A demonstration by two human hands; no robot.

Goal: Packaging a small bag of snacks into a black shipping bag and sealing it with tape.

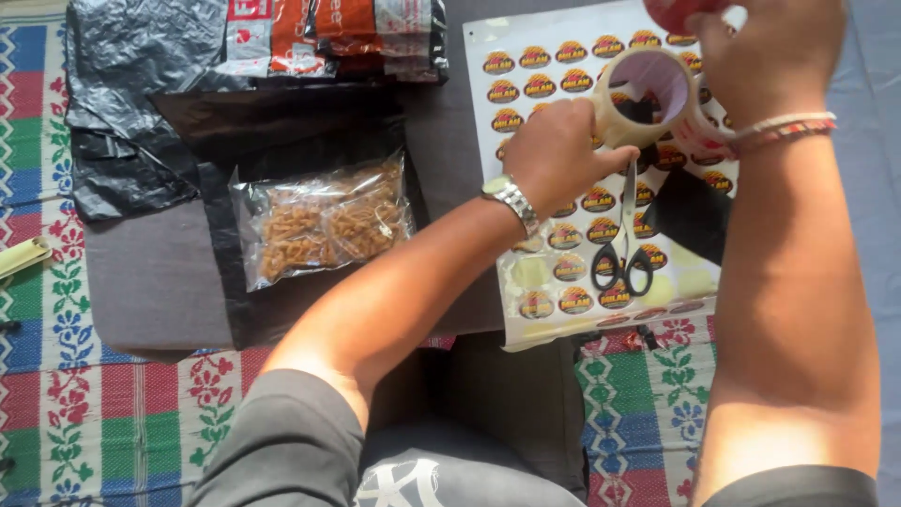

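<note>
tape roll [657,99]: up over the sticker sheet [563,169]
left hand [558,155]: clamped on its near rim
right hand [765,56]: gripping the far side
scissors [624,253]: just below, on the sheet

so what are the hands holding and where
Both hold a roll of clear tape: left hand grips its outer rim, right hand its far side.

Home packing spot on floor: woven mat [103,413], sticker sheet [563,235], snack pouch [324,225], black bags [122,103].
</note>
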